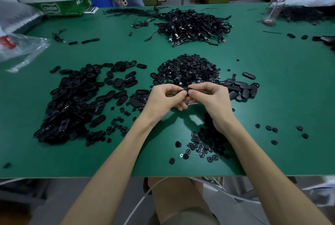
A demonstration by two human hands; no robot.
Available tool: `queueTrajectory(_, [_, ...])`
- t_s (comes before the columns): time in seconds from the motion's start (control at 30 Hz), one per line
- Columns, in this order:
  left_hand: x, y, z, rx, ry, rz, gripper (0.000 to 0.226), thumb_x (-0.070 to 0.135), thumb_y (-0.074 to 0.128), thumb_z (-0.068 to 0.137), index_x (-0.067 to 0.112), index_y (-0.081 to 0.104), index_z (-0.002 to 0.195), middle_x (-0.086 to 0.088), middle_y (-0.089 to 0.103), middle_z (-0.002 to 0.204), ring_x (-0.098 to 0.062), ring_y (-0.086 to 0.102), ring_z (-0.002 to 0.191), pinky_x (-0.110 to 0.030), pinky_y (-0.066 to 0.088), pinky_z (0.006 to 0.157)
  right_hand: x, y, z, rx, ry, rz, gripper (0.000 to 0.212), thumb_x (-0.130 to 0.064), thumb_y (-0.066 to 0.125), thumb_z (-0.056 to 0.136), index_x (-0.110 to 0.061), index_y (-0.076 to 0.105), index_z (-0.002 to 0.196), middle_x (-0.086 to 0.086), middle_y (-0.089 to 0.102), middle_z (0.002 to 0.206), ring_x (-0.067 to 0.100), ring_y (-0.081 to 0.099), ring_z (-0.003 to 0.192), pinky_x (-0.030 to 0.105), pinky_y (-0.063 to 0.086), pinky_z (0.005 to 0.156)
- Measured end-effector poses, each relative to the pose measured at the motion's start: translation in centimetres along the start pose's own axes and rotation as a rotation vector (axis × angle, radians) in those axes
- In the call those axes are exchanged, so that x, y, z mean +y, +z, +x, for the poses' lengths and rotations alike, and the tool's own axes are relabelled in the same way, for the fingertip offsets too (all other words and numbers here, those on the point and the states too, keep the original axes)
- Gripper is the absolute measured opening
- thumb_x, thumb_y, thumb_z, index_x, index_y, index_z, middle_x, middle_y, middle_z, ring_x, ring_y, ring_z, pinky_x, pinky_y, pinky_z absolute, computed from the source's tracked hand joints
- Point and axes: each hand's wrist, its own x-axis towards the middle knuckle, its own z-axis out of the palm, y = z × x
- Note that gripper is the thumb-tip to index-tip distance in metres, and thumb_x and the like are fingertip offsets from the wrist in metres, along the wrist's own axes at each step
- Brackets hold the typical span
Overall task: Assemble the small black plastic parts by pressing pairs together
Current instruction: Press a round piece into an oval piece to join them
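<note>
2 hands grip 1 small black part (186, 90): my left hand (163, 97) and right hand (211, 97) pinch it between curled fingertips above the table (272, 101), a heap of parts (188, 69) just beyond.

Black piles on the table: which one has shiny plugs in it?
The cable pile at the far middle of the table. Silver plugs glint among its tangled wires; the nearer piles hold loose plastic pieces.
</note>
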Motion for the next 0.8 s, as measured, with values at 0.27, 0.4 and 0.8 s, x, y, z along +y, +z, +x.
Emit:
queueTrajectory(0.27, [0.36,0.46,-0.21,0.025,0.035,0.082,0.009,-0.001,0.065,0.096,0.002,0.073,0.095,-0.01,0.077,0.075,-0.022,0.073,0.063,-0.03,0.06,0.063,-0.1,0.45,-0.19,-0.032,-0.021,-0.04,0.008,0.005,0.075,0.088,0.0,0.073,0.094,0.011,0.076,0.078,0.019,0.071,0.071,0.026,0.06,0.071])
queueTrajectory(0.4, [0.24,0.57,-0.1,0.035,0.037,0.126,0.008,-0.003,0.064,0.094,-0.001,0.071,0.097,-0.012,0.077,0.076,-0.024,0.073,0.063,-0.032,0.06,0.063,-0.13,0.46,-0.24,-0.048,-0.025,-0.06,0.007,0.005,0.075,0.087,0.002,0.072,0.093,0.011,0.075,0.075,0.017,0.068,0.066,0.025,0.058,0.068])
queueTrajectory(0.8, [0.48,0.07,-0.09,0.028,0.077,0.138,0.008,0.004,0.065,0.098,0.007,0.071,0.096,-0.014,0.07,0.066,-0.019,0.064,0.057,-0.03,0.056,0.061,-0.54,0.42,-0.46,-0.042,-0.057,-0.06,0.011,0.005,0.072,0.09,-0.001,0.071,0.098,0.012,0.075,0.076,0.017,0.069,0.067,0.023,0.055,0.064])
